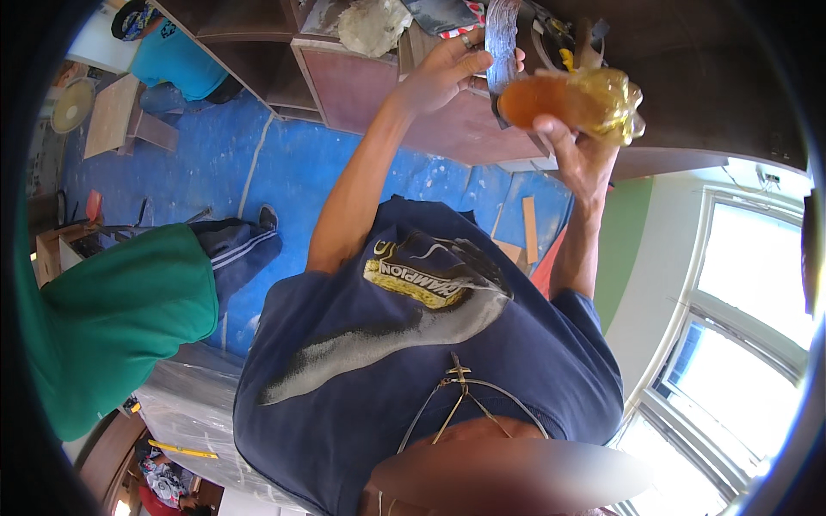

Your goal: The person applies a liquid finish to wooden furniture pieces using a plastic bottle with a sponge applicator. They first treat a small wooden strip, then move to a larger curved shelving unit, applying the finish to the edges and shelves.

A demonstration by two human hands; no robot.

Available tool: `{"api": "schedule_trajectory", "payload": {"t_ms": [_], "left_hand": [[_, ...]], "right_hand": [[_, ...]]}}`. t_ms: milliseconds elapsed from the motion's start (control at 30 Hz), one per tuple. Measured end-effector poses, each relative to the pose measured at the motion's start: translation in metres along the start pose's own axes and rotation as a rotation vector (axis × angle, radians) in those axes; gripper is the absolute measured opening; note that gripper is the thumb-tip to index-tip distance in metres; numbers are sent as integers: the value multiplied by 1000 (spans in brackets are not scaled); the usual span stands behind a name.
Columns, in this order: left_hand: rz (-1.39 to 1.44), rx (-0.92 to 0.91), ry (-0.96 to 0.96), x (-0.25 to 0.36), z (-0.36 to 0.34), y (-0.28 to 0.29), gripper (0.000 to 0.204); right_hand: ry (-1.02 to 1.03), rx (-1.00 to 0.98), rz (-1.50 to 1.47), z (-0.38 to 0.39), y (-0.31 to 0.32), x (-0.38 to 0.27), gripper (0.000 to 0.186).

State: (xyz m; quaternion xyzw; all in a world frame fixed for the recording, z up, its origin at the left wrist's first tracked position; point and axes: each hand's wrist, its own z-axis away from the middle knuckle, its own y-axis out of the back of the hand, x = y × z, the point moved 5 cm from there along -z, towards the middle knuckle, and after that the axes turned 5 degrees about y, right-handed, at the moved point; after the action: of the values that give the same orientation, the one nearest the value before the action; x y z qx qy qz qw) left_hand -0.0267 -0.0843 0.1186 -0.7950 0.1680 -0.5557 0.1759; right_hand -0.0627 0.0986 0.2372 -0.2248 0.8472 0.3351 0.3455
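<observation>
A narrow grey strip (502, 43) with shiny streaks runs up and down in front of the cabinet. My left hand (447, 73) pinches it between thumb and fingers. Close to its lower end, my right hand (585, 155) grips a see-through yellowish plastic bottle (602, 99) lying sideways, its lumpy base to the right. Amber-brown colour fills its left end, which meets or overlaps the strip; whether they touch I cannot tell. Behind the bottle, a round container (551, 39) holds several tools, one of them yellow.
A crumpled pale bundle (374, 26) lies on the brown cabinet (357, 86). At left stands a person in green (129, 301); another in teal (185, 56) is farther back. Blue sheeting (301, 181) covers the floor, with a wooden strip (530, 228). Windows (740, 344) are at right.
</observation>
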Motion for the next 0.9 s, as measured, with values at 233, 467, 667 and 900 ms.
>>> {"api": "schedule_trajectory", "payload": {"t_ms": [233, 467, 667, 900], "left_hand": [[30, -28, -35, 1, -1, 0, 44], [58, -14, 8, -1, 1, -3, 49], [21, -38, -27, 0, 1, -4, 49], [0, -49, -94, -6, -2, 4, 43]], "right_hand": [[16, -31, 101, 1, -2, -4, 57], [10, 121, -33, 0, 0, -2, 55], [33, -10, 65, 2, -1, -6, 60], [80, -25, 49, 7, 3, -8, 63]]}}
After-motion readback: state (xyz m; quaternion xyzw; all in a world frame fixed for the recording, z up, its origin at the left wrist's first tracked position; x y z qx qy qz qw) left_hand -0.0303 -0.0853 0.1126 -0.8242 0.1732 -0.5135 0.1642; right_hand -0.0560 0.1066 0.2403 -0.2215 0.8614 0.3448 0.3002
